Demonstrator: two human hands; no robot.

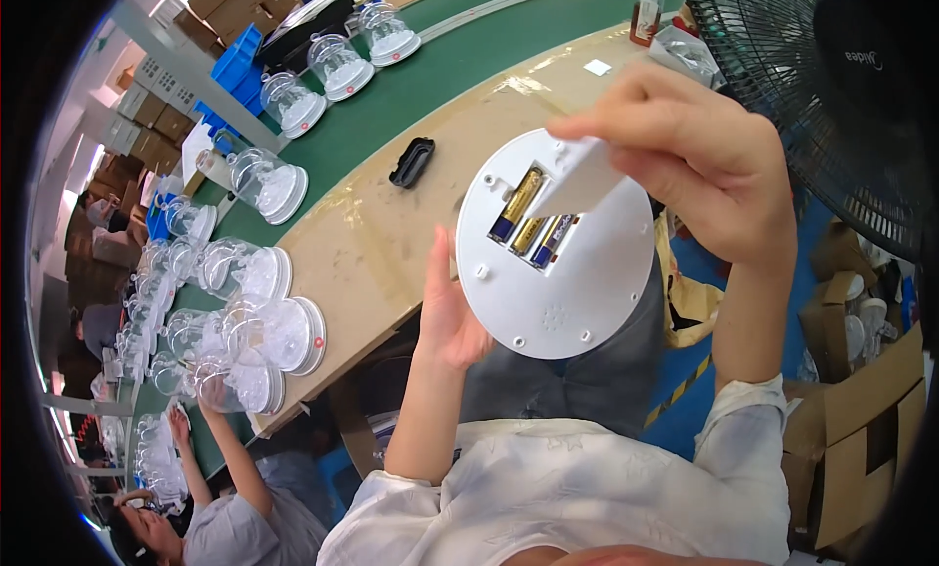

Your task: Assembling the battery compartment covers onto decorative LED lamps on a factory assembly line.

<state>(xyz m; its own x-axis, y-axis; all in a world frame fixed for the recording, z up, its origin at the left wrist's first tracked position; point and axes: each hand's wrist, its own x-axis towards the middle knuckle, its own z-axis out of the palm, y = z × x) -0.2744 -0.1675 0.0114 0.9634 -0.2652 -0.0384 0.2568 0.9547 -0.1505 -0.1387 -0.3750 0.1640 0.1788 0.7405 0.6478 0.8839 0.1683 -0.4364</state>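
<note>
A round white plastic base [548, 297] is held up in front of me, its underside toward me. My left hand [453, 321] grips it at the left edge, thumb along the rim and the other fingers hidden behind. Three gold-and-dark-blue batteries [518, 206] lie side by side in its uncovered compartment, partly hidden. Over the compartment, my right hand [699, 160] pinches a white flat battery cover [587, 180] between thumb and fingers. The cover is tilted, its lower tip near the batteries; whether it touches the base I cannot tell.
A black plastic tray [412, 163] lies on the tan workbench [362, 243]. Several clear domes [269, 186] on white bases line the green conveyor [430, 82]. A black fan [812, 87] stands close at right, above cardboard boxes [851, 419]. A co-worker [245, 507] reaches toward domes at lower left.
</note>
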